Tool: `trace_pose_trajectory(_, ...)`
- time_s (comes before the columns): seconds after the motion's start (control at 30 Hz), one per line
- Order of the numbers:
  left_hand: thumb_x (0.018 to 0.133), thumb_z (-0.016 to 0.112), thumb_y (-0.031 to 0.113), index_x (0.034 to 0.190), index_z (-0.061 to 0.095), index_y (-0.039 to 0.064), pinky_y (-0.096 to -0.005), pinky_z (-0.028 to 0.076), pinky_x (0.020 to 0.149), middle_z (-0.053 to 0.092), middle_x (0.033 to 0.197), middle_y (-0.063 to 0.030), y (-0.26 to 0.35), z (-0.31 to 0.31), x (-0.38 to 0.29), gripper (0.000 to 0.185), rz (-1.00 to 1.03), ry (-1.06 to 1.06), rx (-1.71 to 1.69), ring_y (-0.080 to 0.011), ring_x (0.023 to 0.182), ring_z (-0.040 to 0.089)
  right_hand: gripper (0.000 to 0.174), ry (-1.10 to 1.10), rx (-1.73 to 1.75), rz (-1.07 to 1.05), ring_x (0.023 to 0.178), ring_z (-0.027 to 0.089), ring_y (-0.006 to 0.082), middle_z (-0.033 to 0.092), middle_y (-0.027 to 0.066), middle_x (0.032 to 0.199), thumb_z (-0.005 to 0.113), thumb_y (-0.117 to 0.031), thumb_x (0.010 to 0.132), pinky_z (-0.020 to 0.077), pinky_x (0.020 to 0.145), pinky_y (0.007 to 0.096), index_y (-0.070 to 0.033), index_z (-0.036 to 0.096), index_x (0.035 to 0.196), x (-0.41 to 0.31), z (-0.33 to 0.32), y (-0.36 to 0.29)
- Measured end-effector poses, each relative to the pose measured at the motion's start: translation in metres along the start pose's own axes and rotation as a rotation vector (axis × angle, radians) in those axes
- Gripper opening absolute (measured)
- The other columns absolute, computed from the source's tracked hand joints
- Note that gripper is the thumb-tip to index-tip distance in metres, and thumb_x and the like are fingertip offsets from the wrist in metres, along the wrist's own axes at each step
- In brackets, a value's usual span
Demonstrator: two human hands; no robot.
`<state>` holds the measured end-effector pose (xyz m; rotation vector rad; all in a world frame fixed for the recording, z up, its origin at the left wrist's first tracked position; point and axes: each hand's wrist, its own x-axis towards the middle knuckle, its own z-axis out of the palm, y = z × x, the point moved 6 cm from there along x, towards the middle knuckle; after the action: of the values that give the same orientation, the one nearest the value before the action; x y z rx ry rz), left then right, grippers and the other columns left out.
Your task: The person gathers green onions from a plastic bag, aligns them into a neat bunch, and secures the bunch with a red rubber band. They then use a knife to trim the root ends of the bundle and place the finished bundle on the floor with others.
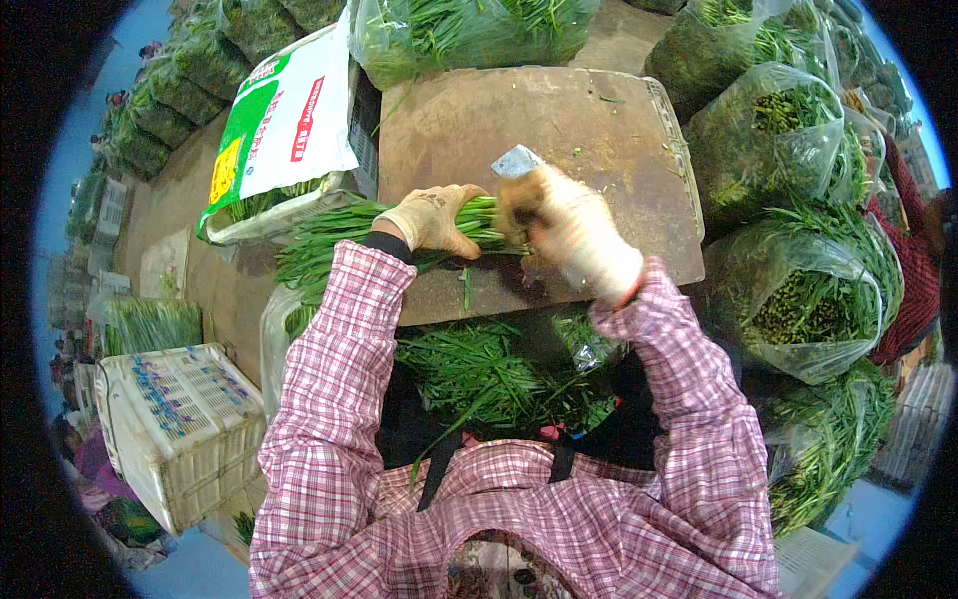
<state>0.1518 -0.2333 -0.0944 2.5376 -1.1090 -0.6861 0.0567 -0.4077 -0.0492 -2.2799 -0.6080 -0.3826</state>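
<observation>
A bunch of long green leafy stalks (329, 241) lies across the left front of a brown board (479, 120), its cut ends to the right. My left hand (434, 219), in a cream work glove, is closed around the bunch near those ends. My right hand (572, 224), gloved too and blurred, is closed on a tool with a flat metal blade (516, 160), over the stalk ends; its handle is hidden in the glove. Small scraps are scattered on the board. Loose green leaves (479, 374) lie below the board's front edge, before my body.
A crate covered by a white and green printed sack (288, 127) stands left of the board. Clear bags of greens stand behind (471, 34) and at the right (816, 299). An upturned white plastic crate (183, 427) sits lower left. A person in a dark red knitted sleeve (909, 262) is at far right.
</observation>
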Motion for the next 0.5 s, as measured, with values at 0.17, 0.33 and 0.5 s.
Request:
trace_pose_trajectory(0.17,0.068,0.087,0.047,0.136,0.058,0.011,-0.0411,0.049,0.092,0.065,0.123,-0.0122,0.032,-0.012,-0.029,0.082,0.195,0.457,0.341,-0.0324,0.103,0.065,0.02,-0.254,-0.394,0.156,0.092,0.067,0.0352,0.065,0.0128,0.095,0.068,0.001,0.072,0.0549,0.079,0.0428,-0.011,0.068,0.088,-0.004,0.035,0.019)
trace_pose_trajectory(0.33,0.065,0.089,0.029,0.133,0.058,0.009,-0.0426,0.052,0.093,0.069,0.114,-0.0136,0.027,-0.012,-0.026,0.077,0.043,0.244,0.087,-0.0345,0.106,0.067,0.027,0.183,-0.305,0.299,0.084,0.069,0.0316,0.067,0.0137,0.092,0.068,0.006,0.074,0.056,0.076,0.0387,-0.01,0.071,0.095,-0.041,-0.054,0.056)
trace_pose_trajectory(0.5,0.072,0.087,0.027,0.127,0.063,0.006,-0.0367,0.053,0.09,0.074,0.109,-0.0135,0.022,0.001,-0.013,0.063,0.121,-0.204,-0.397,-0.0234,0.101,0.07,0.023,0.242,0.038,0.089,0.089,0.068,0.0305,0.067,0.01,0.095,0.067,0.007,0.074,0.0546,0.077,0.0386,-0.008,0.069,0.091,-0.02,-0.036,0.004)
